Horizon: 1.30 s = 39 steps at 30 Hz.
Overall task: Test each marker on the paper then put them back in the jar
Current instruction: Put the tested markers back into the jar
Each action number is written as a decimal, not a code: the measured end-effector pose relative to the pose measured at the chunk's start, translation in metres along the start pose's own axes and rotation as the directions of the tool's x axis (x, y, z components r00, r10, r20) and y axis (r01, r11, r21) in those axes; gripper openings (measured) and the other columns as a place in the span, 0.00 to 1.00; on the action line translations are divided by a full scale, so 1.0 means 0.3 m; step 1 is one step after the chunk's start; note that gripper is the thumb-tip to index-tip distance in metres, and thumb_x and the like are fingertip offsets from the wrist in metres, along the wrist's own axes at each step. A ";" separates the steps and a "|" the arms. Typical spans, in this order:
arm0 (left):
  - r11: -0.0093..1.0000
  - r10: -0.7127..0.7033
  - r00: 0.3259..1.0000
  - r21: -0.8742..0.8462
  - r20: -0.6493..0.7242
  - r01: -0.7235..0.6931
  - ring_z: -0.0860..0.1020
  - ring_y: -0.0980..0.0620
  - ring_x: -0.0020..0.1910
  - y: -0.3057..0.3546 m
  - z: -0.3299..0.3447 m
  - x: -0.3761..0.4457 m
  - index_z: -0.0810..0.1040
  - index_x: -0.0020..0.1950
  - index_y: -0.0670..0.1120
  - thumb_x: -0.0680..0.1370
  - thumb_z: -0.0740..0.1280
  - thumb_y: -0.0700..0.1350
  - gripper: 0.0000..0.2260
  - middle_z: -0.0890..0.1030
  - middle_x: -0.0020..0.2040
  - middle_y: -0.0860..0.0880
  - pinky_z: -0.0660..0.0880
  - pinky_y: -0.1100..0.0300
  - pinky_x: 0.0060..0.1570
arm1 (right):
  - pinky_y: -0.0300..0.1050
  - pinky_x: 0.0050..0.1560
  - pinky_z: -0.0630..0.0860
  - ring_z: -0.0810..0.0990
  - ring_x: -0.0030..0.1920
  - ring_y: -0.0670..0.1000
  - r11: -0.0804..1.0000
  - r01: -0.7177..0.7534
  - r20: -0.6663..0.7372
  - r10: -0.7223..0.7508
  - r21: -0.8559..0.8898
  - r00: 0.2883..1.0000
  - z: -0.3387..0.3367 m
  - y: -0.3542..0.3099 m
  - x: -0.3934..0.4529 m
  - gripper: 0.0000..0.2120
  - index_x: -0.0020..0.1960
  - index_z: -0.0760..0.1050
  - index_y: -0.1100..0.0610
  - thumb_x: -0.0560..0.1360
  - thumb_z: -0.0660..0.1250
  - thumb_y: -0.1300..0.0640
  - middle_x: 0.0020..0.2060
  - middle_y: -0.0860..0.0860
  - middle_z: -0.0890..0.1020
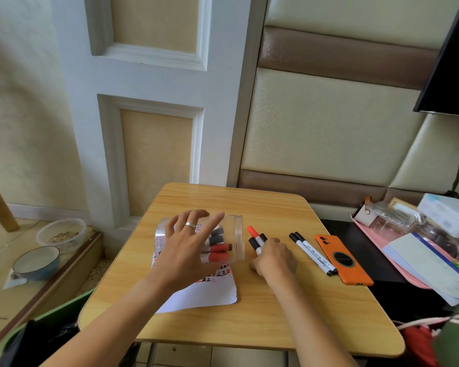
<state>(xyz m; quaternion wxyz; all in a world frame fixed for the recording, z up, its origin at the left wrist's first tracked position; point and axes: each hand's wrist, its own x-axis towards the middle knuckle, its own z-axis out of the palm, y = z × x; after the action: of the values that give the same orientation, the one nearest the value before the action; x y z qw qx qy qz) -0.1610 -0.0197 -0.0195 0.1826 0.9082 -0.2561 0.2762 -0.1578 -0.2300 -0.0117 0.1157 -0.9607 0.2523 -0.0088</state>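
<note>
On the table (249, 308), jar (231, 237) lies mouth rightward; right hand (274, 258) grips markers (257, 241).

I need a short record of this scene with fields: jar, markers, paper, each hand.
jar: clear plastic jar on its side over the paper, markers inside
paper: white sheet with red and black marks
left hand: open, above the jar
right hand: grips red and black markers
loose: two thin white pens with black caps beside orange phone
</note>
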 end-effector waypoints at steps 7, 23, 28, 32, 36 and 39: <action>1.000 -0.013 1.000 0.004 0.002 0.013 0.62 0.46 0.71 -0.002 -0.001 -0.002 0.62 0.80 0.57 0.66 0.78 0.65 0.46 0.68 0.72 0.48 0.55 0.46 0.71 | 0.46 0.46 0.74 0.80 0.58 0.56 0.997 0.073 -0.003 -0.073 -0.020 0.997 -0.006 -0.004 -0.014 0.19 0.66 0.72 0.59 0.80 0.70 0.52 0.58 0.55 0.80; 1.000 0.014 0.999 -0.013 0.031 -0.013 0.61 0.47 0.73 -0.011 -0.006 -0.007 0.59 0.81 0.58 0.67 0.77 0.66 0.47 0.66 0.73 0.49 0.55 0.51 0.70 | 0.51 0.44 0.82 0.83 0.40 0.53 0.421 0.068 0.018 -0.198 0.905 0.980 -0.100 0.007 -0.027 0.11 0.54 0.76 0.57 0.73 0.71 0.63 0.40 0.56 0.83; 0.996 0.022 1.000 -0.088 -0.016 -0.023 0.63 0.49 0.71 0.000 -0.025 -0.008 0.62 0.80 0.58 0.69 0.71 0.70 0.43 0.67 0.71 0.51 0.58 0.51 0.69 | 0.49 0.44 0.80 0.82 0.38 0.51 -0.260 0.003 -0.019 -0.059 0.966 0.998 -0.147 -0.018 -0.033 0.09 0.51 0.75 0.55 0.76 0.73 0.64 0.36 0.52 0.82; 0.989 0.021 0.998 -0.144 -0.053 -0.029 0.65 0.52 0.68 0.026 -0.053 0.002 0.62 0.80 0.59 0.68 0.70 0.72 0.44 0.68 0.70 0.54 0.64 0.52 0.64 | 0.49 0.47 0.80 0.84 0.40 0.50 -0.518 0.010 -0.036 -0.041 0.855 0.998 -0.201 -0.038 -0.044 0.10 0.53 0.76 0.54 0.75 0.74 0.63 0.38 0.50 0.83; 0.975 0.017 0.997 -0.219 -0.075 -0.033 0.65 0.53 0.68 0.053 -0.053 0.004 0.62 0.80 0.58 0.67 0.74 0.71 0.46 0.69 0.70 0.55 0.70 0.50 0.64 | 0.48 0.50 0.79 0.85 0.44 0.46 -0.523 0.018 -0.078 -0.093 0.852 0.993 -0.212 -0.082 -0.084 0.12 0.54 0.76 0.53 0.75 0.76 0.61 0.45 0.50 0.83; 0.962 -0.009 0.994 -0.272 -0.108 -0.021 0.67 0.53 0.66 0.050 -0.054 0.000 0.64 0.79 0.58 0.66 0.76 0.70 0.45 0.70 0.69 0.55 0.71 0.49 0.63 | 0.48 0.51 0.77 0.84 0.45 0.46 -0.430 0.085 -0.161 -0.145 0.899 0.976 -0.217 -0.113 -0.115 0.13 0.53 0.77 0.53 0.72 0.77 0.59 0.45 0.48 0.83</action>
<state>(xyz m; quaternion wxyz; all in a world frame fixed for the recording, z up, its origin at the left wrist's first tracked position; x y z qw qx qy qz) -0.1760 -0.0240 -0.0039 0.3187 0.8572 -0.2843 0.2877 -0.1764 -0.1988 0.0609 0.8711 -0.4427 0.0217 -0.2116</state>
